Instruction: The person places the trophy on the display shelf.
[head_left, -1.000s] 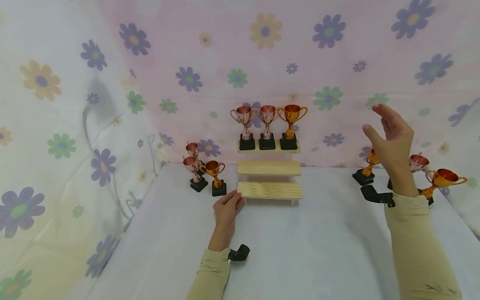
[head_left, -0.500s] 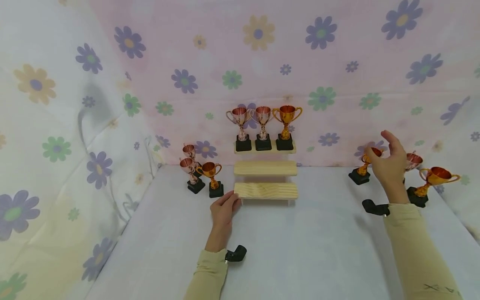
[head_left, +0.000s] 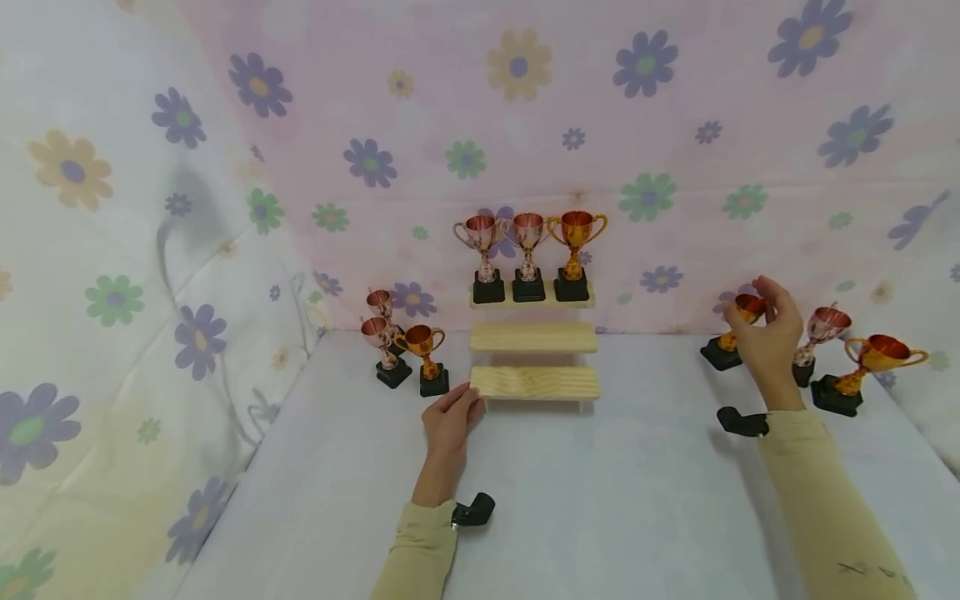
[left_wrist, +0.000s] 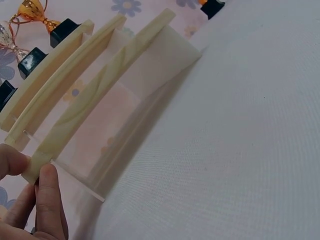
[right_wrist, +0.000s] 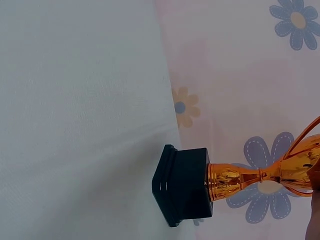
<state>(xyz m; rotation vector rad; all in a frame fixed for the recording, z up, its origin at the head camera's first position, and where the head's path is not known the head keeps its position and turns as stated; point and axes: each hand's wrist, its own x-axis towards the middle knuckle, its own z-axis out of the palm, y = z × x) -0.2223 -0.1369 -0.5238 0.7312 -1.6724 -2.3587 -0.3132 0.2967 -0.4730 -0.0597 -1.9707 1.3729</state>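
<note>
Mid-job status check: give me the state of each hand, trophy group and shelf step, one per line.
left hand: pinches the lowest step's left end
right hand: fingers around the gold trophy's cup
gold trophy: upright on the table, gripped
stepped shelf: standing; top step full, lower two bare
top three trophies: upright in a row
left three trophies: upright, clustered
right two trophies: standing, untouched

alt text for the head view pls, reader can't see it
A person's right hand closes on a gold trophy at the right of a white table, while the left hand holds the left end of a three-step wooden stand. Three trophies line the top step; others stand on both sides.
</note>
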